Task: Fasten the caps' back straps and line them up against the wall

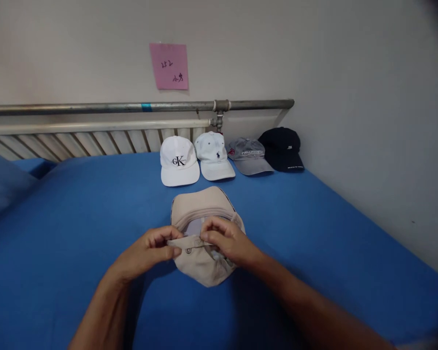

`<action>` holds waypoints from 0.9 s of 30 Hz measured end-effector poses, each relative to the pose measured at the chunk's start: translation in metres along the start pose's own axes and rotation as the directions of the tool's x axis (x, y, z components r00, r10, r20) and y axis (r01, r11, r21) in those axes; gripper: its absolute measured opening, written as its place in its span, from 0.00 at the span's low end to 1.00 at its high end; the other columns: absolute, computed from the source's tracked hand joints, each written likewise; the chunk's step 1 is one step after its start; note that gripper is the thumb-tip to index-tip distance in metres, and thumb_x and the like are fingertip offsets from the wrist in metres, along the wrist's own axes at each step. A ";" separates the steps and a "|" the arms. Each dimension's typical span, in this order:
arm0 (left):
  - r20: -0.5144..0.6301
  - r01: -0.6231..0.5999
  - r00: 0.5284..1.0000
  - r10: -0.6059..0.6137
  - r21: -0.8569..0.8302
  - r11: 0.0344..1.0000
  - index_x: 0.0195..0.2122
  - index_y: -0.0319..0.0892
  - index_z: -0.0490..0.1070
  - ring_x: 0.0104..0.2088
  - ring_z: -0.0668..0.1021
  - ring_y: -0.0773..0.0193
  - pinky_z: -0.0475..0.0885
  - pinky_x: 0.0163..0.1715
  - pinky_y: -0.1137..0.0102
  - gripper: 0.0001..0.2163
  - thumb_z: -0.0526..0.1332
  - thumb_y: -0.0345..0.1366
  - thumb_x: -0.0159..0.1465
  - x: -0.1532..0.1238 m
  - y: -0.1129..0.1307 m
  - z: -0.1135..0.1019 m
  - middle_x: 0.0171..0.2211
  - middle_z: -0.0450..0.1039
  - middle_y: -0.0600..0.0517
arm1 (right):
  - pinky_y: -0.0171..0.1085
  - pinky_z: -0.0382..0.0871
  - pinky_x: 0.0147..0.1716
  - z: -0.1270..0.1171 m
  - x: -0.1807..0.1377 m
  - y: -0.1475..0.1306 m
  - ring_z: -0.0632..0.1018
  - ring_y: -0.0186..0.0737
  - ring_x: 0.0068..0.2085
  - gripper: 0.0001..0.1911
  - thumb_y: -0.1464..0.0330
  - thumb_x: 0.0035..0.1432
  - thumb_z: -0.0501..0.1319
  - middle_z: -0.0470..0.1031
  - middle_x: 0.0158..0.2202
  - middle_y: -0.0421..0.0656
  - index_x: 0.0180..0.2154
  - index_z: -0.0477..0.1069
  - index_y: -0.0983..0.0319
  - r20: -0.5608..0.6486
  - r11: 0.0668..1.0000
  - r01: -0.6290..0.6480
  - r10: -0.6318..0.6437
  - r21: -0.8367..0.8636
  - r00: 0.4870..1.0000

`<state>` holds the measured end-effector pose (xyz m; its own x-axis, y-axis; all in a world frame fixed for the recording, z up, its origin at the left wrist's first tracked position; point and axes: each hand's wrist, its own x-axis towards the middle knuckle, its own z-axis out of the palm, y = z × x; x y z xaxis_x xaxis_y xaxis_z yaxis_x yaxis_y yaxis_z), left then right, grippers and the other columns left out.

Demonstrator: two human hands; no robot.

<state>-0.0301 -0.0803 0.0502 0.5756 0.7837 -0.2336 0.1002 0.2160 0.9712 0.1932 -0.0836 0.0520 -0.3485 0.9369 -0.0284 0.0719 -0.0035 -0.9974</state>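
Note:
A beige baseball cap (200, 267) lies on the blue surface between my hands, its brim pointing away from me and its inside partly showing. My left hand (151, 250) pinches the cap's back edge on the left, thumb outside, close to a small dark emblem. With thumb and fingers closed, my right hand (228, 240) grips the back strap (197, 242) near its middle. The right fingers hide part of the strap and of the cap's opening.
Behind it stand a white cap (178, 160), a pale blue cap (213, 155), a grey cap (250, 155) and a black cap (282, 148) in a row. A radiator (113, 141) and metal pipe (95, 108) run along the wall, beneath a pink note (170, 66).

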 end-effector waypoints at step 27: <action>0.071 -0.028 0.997 0.024 0.061 0.998 0.37 0.39 0.76 0.24 0.67 0.70 0.66 0.25 0.74 0.09 0.63 0.39 0.60 0.012 -0.003 0.019 0.28 0.69 0.53 | 0.39 0.70 0.44 0.018 -0.009 0.003 0.76 0.38 0.39 0.04 0.69 0.55 0.64 0.76 0.35 0.42 0.31 0.69 0.60 0.069 0.877 0.464 -0.458 -0.123 0.886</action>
<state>-0.0080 -0.0828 0.0456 0.6341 0.7452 -0.2063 0.1328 0.1579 0.9785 0.1803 -0.0985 0.0485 -0.4060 0.8077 0.4275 0.0166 0.4743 -0.8802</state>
